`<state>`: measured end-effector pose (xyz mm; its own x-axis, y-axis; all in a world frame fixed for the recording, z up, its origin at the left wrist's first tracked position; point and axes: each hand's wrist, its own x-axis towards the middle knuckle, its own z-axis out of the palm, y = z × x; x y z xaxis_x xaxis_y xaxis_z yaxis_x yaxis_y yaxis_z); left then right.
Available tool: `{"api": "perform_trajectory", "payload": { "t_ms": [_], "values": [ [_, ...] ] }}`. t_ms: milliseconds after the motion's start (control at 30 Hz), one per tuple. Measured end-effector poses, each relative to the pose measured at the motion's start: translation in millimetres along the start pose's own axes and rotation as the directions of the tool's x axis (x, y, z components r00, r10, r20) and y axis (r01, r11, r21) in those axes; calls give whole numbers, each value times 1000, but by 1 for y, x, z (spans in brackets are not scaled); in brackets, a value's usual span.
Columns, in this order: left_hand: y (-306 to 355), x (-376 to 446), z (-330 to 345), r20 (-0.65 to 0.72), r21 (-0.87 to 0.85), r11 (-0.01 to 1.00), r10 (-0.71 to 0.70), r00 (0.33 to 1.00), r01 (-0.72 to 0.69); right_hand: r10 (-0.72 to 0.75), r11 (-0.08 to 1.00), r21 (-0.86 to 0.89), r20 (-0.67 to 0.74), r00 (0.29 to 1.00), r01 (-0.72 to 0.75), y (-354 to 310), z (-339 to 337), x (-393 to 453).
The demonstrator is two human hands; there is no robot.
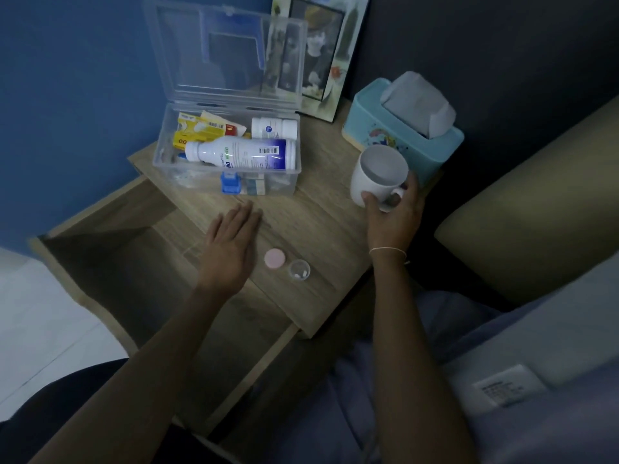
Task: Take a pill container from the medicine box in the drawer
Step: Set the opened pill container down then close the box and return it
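Note:
A clear plastic medicine box [160,155] stands on the wooden nightstand with its lid raised. Inside lie a large white bottle [241,154], a smaller white bottle [273,127] and yellow packets [197,128]. A small clear pill container [299,270] sits uncapped near the nightstand's front edge, with a white pill inside. Its pink cap [274,258] lies just left of it. My left hand [231,242] rests flat on the top, fingers apart, left of the cap. My right hand [395,212] grips a white mug [378,174] by its handle.
The drawer [117,262] below the nightstand top [321,226] is pulled out on the left and looks dark inside. A teal tissue box [368,125] and a picture frame [321,55] stand at the back. A bed edge [536,202] lies to the right.

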<state>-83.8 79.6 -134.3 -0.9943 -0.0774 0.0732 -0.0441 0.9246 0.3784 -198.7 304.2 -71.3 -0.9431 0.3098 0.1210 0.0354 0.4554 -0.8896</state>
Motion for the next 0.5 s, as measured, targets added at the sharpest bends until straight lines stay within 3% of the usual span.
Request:
{"api": "perform_trajectory", "payload": {
  "t_ms": [267, 500],
  "values": [
    [6, -1, -3, -51, -60, 997, -41, 998, 38, 120, 989, 81, 22, 993, -121, 2, 4, -11],
    [10, -3, -7, -101, -93, 995, -57, 993, 48, 88, 992, 75, 123, 988, -98, -2, 1, -60]
  ]
}}
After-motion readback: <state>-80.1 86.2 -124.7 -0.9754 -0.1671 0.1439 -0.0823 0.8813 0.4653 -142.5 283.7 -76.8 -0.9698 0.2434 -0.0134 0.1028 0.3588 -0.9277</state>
